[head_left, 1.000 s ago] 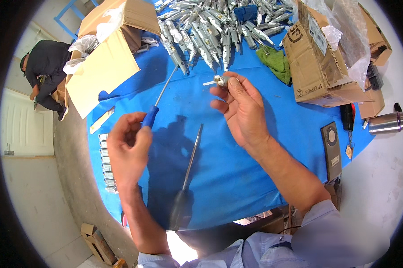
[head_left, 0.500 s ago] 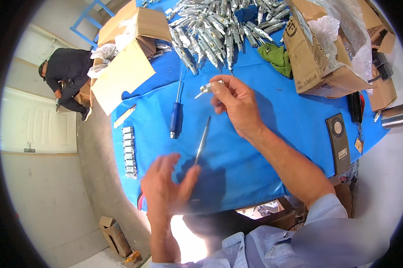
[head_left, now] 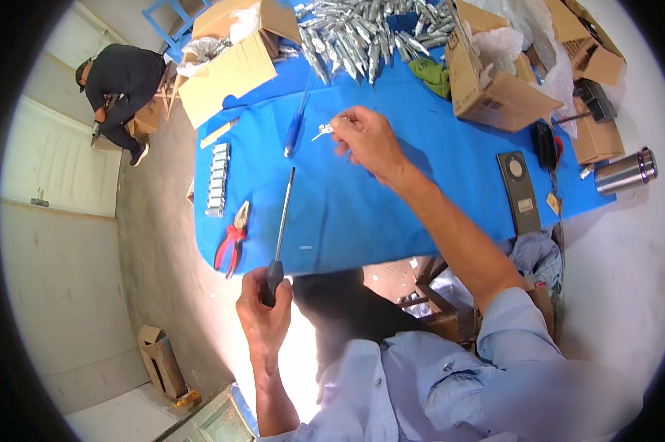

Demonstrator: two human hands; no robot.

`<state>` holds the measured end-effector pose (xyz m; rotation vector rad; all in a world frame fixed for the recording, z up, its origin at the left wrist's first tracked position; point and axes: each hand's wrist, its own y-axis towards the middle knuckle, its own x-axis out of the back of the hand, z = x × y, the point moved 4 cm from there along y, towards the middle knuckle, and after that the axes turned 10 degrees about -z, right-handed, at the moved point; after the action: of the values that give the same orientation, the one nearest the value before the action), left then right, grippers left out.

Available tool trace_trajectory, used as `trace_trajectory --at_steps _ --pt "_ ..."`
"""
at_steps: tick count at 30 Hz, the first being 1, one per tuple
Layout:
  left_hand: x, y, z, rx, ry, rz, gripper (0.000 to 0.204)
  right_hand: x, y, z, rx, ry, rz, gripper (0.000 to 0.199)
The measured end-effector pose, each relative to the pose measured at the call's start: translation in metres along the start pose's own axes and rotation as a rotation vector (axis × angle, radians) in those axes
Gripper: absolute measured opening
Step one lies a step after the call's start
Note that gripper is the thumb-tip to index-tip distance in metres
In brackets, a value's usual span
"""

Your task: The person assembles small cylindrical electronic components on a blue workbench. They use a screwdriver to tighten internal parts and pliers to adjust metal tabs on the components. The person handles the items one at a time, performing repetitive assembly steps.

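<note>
My left hand point(head_left: 262, 313) is closed round the dark handle of a long screwdriver point(head_left: 282, 221) at the table's near edge. Its shaft points away from me over the blue cloth. My right hand point(head_left: 369, 144), above the middle of the table, pinches a small silvery metal part point(head_left: 325, 131) between thumb and fingers; a thin piece sticks out of it to the left. Just left of that part lies a second screwdriver with a blue handle point(head_left: 293, 134). Red-handled pliers point(head_left: 234, 239) rest near the left edge, below a row of small metal pieces point(head_left: 218, 180).
A big heap of metal parts point(head_left: 354, 37) covers the far side. Open cardboard boxes flank it, one left point(head_left: 229, 77) and one right point(head_left: 487, 92), beside a green cloth point(head_left: 430, 76). Rightward are a phone point(head_left: 519, 195) and a steel flask point(head_left: 627, 172). Another person point(head_left: 126, 85) sits far left.
My left hand has come back toward the table's near edge, gripping the dark-handled screwdriver. The pliers have come into view. My right hand still pinches the metal part; the whole view has shifted.
</note>
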<state>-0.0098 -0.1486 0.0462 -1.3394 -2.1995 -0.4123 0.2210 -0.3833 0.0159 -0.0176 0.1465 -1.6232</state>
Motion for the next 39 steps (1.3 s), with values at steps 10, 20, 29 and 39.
trace_trajectory --at_steps 10,20,29,39 --pt "0.007 -0.088 0.005 -0.181 -0.058 -0.030 0.040 0.044 -0.144 -0.035 0.038 -0.202 -0.039 0.022" --pt "0.011 -0.107 -0.003 -0.397 0.104 -0.012 0.049 0.053 -0.156 -0.033 0.391 -0.559 -0.102 0.021" --pt "0.010 -0.105 -0.007 -0.523 0.228 0.005 0.050 0.054 -0.161 -0.034 0.486 -0.658 -0.102 0.019" --pt "0.009 -0.102 -0.007 -0.630 0.305 -0.033 0.052 0.054 -0.162 -0.037 0.553 -0.728 -0.084 0.021"
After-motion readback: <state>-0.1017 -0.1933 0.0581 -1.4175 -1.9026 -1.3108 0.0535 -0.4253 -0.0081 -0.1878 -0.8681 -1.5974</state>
